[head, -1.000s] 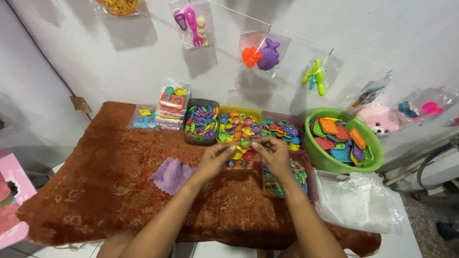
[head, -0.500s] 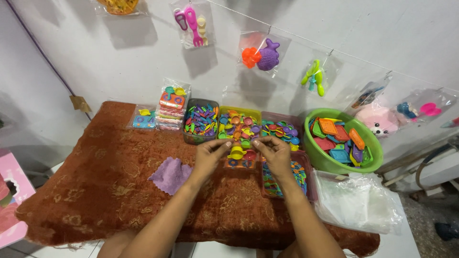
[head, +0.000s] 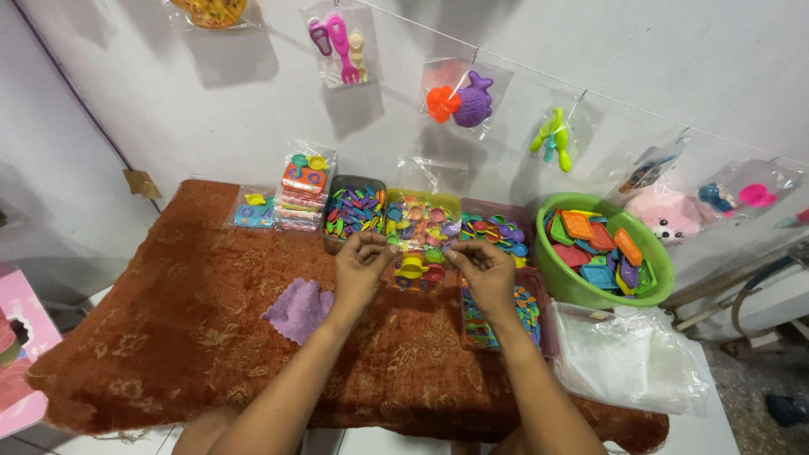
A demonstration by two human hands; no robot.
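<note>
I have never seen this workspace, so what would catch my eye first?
The left hand and right hand meet at the table's middle, pinching a clear bag of small toys above the rust-red cloth. To the right stands a green basin of colourful pieces.

tablecloth (head: 168, 320): matt woven cloth | bowl (head: 563, 282): glossy plastic | bags (head: 632, 362): clear plastic

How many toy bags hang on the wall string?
6 show: yellow toy bag, cutlery bag, purple toy bag, green toy bag, dark bag, pink bag; more may hang off-frame.
</note>
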